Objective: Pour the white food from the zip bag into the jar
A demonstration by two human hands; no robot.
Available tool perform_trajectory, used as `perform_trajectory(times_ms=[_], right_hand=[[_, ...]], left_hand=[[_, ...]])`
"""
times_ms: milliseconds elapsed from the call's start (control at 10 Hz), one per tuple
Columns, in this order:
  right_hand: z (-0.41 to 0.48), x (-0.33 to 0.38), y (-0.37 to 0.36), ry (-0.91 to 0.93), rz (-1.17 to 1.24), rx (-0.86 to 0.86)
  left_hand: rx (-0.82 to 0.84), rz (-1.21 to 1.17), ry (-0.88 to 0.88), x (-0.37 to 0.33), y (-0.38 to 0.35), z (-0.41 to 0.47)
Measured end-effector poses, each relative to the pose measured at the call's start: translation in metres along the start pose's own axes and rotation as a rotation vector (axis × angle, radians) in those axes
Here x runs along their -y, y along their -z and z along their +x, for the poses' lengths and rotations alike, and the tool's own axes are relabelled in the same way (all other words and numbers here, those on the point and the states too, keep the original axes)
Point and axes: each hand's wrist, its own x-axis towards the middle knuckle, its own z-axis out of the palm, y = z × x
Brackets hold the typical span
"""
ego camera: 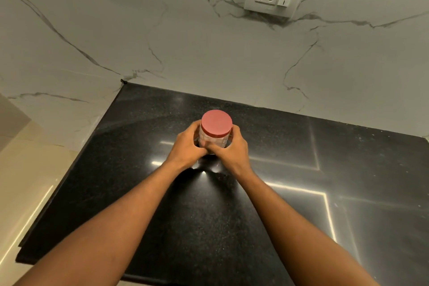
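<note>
Both hands are wrapped around a clear jar [214, 140] that stands upright on the black desk [290, 193], near the wall. The left hand [186, 147] holds its left side and the right hand [232, 150] holds its right side, with fingers meeting in front. A red lid [216, 122] sits on top of the jar.
</note>
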Motion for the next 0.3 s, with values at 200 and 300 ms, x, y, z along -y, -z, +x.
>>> perform_trajectory(times_ms=[200,300], right_hand=[[-0.017,0.008,0.007,0.037,-0.110,0.046],[-0.041,0.014,0.015,0.077,-0.342,0.006]], left_hand=[[0.040,0.132,0.012,-0.003,0.008,-0.017],[-0.065,0.293,0.015,-0.011,0.023,-0.043]])
